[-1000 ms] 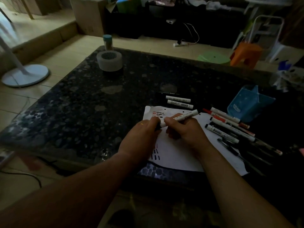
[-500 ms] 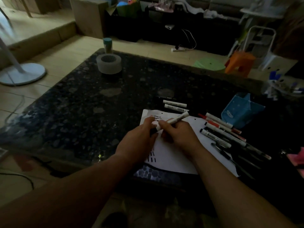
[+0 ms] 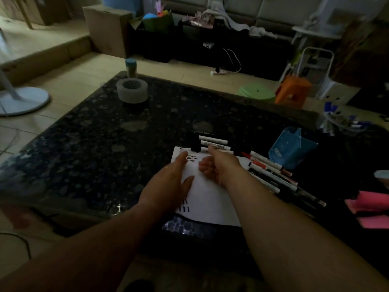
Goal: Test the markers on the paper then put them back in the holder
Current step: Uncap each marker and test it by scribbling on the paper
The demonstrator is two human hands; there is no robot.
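Markers [image 3: 213,142] are lying in a short row at the far edge of the paper [image 3: 210,199], with other markers [image 3: 271,175] lying on the bench [image 3: 94,154] beside the blue holder [image 3: 292,148]. The left hand [image 3: 168,182] is pressing flat on the paper, its grip released. The right hand [image 3: 221,167] is curling over the row, and I cannot tell whether its grip is grasping anything.

Dark speckled stone table [image 3: 88,144].
- Far-left corner: tape roll [image 3: 132,90] lying flat, blue-lidded jar [image 3: 131,67] just behind it.
- Right edge: pink notes [image 3: 370,204].

Tiled floor beyond.
- Left: white fan base [image 3: 23,101].
- Back: cardboard box [image 3: 107,28], power strip [image 3: 219,72].
- Right: green stool [image 3: 255,94] beside orange stool [image 3: 292,89].
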